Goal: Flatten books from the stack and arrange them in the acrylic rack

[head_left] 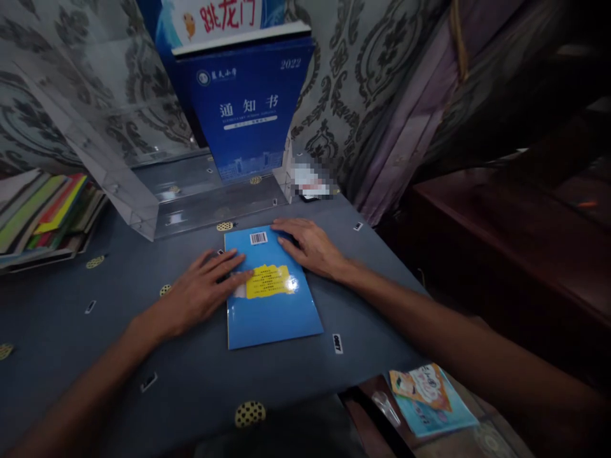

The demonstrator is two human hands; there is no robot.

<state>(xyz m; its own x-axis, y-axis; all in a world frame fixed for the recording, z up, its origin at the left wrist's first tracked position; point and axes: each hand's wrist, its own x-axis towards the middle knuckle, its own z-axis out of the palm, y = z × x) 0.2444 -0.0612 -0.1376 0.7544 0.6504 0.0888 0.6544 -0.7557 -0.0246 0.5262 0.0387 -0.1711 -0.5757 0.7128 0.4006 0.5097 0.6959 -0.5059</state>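
Note:
A thin blue book [272, 318] lies on the grey patterned tablecloth, with a yellow patch of print and a barcode at its far end. My left hand [205, 289] rests at its left edge, fingers spread and fingertips on the cover. At the far right corner of the book, my right hand [308, 245] touches the cover with its fingers stretched out. Neither hand grips the book. Behind it, a dark blue booklet [251, 140] stands upright in a clear plastic stand [219, 207], with another illustrated book [219, 22] behind that booklet.
A pile of books and papers [52, 216] sits at the left. Behind the stand hangs a patterned curtain [338, 70]. Beyond the table's right edge is dark red furniture [477, 216]. Below the front right edge lies a colourful booklet [432, 401].

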